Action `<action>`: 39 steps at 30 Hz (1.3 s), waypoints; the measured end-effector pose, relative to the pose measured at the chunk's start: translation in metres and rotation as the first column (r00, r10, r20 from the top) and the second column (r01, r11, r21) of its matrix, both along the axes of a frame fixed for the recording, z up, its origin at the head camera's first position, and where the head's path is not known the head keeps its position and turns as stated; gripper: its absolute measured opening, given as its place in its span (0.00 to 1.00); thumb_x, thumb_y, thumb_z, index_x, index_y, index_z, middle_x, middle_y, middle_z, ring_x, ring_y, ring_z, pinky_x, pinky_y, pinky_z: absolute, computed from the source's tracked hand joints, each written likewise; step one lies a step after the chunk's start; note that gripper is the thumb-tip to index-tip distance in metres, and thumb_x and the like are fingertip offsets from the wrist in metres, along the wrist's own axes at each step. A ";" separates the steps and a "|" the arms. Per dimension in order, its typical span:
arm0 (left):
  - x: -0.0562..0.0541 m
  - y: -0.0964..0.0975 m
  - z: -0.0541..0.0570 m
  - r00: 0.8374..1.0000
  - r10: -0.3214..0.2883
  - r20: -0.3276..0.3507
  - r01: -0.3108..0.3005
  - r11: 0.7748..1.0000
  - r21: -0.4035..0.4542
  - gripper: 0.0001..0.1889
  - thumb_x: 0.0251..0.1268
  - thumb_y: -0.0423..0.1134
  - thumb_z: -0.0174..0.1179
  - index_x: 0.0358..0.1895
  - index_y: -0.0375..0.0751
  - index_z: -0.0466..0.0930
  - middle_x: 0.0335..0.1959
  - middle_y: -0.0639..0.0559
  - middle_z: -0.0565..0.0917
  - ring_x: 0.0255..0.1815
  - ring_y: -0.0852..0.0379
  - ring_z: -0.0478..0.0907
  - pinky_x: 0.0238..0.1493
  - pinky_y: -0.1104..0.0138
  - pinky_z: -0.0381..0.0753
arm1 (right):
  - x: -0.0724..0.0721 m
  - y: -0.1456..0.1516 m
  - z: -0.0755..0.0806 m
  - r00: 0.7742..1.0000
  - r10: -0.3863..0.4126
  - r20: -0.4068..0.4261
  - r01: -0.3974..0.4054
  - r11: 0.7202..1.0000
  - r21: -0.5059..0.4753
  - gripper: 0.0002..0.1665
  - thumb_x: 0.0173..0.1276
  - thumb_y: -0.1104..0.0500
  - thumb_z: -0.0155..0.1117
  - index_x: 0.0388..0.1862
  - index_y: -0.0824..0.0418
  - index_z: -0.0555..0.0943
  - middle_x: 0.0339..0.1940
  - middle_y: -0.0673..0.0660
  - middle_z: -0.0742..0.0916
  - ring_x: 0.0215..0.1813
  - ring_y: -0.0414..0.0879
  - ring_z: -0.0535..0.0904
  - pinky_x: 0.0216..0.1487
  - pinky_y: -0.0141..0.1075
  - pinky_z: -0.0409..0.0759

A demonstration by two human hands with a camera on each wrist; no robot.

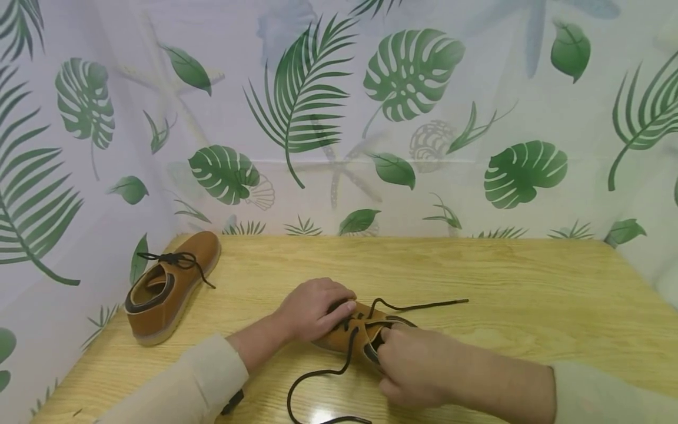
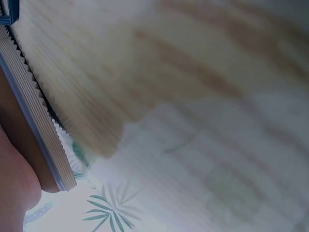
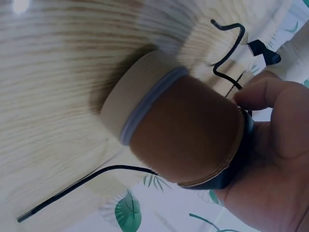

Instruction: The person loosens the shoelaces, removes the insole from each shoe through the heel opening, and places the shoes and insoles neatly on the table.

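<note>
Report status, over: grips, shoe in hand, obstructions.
Left grip on near shoe, toe end; right grip at its opening. Lace ends loose, untied. Nothing plainly blocking; tied shoe off to the left.

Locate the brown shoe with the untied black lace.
In the head view, the untied shoe is below centre, with the left hand on its front and the right hand at its opening, right of the brown shoe with the tied black lace.

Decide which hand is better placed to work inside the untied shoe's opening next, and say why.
Probably the right hand: its fingers are at the opening of the untied shoe, while the left hand grips the front end, farther from that opening.
</note>
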State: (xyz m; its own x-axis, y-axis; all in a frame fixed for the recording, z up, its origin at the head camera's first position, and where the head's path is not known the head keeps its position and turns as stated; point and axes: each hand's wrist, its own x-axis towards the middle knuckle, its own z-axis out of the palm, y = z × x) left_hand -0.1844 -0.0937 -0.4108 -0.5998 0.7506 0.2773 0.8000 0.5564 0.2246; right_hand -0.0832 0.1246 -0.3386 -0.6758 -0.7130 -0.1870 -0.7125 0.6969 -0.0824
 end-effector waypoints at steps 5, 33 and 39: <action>0.000 0.002 0.002 1.000 0.026 -0.008 -0.026 0.999 -0.021 0.22 0.79 0.52 0.45 0.54 0.44 0.85 0.50 0.53 0.88 0.54 0.55 0.83 0.60 0.60 0.79 | -0.008 0.001 0.001 0.992 -0.082 0.101 0.077 0.996 0.054 0.13 0.62 0.51 0.65 0.23 0.56 0.78 0.35 0.55 0.84 0.42 0.48 0.77 0.47 0.42 0.81; 0.000 0.002 -0.002 0.997 0.070 -0.032 -0.071 0.997 -0.015 0.21 0.80 0.51 0.43 0.50 0.45 0.85 0.44 0.54 0.88 0.48 0.56 0.84 0.54 0.61 0.81 | -0.027 -0.002 0.001 0.956 -0.210 0.203 0.232 0.968 -0.093 0.23 0.66 0.51 0.63 0.11 0.54 0.71 0.10 0.46 0.72 0.16 0.40 0.66 0.23 0.34 0.69; -0.001 0.002 0.000 0.995 0.092 -0.027 -0.092 0.996 -0.019 0.22 0.79 0.52 0.43 0.51 0.44 0.85 0.46 0.52 0.88 0.49 0.55 0.84 0.54 0.60 0.81 | -0.031 0.001 0.004 0.954 -0.220 0.204 0.231 0.972 -0.034 0.18 0.65 0.48 0.66 0.23 0.59 0.78 0.20 0.49 0.77 0.29 0.44 0.73 0.41 0.43 0.77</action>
